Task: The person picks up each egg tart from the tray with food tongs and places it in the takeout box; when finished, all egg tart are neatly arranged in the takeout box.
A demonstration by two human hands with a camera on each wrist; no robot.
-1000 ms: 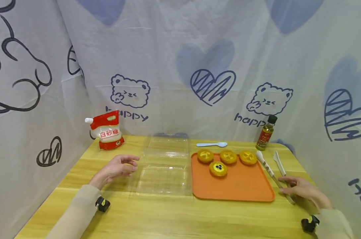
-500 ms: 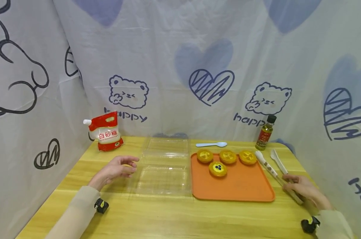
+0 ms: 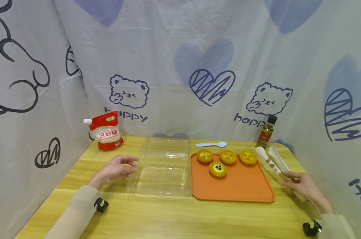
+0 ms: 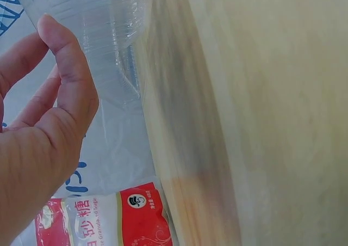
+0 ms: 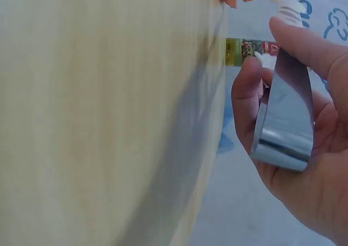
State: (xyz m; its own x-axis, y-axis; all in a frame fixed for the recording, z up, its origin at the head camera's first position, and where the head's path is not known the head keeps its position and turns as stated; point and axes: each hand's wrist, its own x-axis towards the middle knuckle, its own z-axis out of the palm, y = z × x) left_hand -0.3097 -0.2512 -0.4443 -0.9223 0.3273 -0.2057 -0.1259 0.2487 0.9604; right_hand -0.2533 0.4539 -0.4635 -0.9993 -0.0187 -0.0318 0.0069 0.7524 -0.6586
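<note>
Tongs [image 5: 285, 115], ends spread apart, are held in the curled right grip [image 3: 306, 187], while the left grip [image 3: 117, 167] curves loosely beside the clear container [image 3: 162, 179].

I've 1 L hand [image 3: 116, 168], 1 R hand [image 3: 304, 187], 2 blk. wrist cams [image 3: 101, 205], 1 pr. tongs [image 3: 271, 163]. I count 4 tarts [image 3: 218, 169], i.e. 3 cross-topped + 1 berry-topped; 1 orange tray [image 3: 237, 187]; 1 clear clamshell box [image 3: 162, 179] w/ 2 halves; 1 lt. blue spoon [image 3: 211, 144]; 1 pkg. granulated sugar [image 3: 108, 133]; 1 red-label btl. [image 3: 265, 134]; 2 bear prints [image 3: 129, 91]; 1 surface [image 3: 156, 219].
</note>
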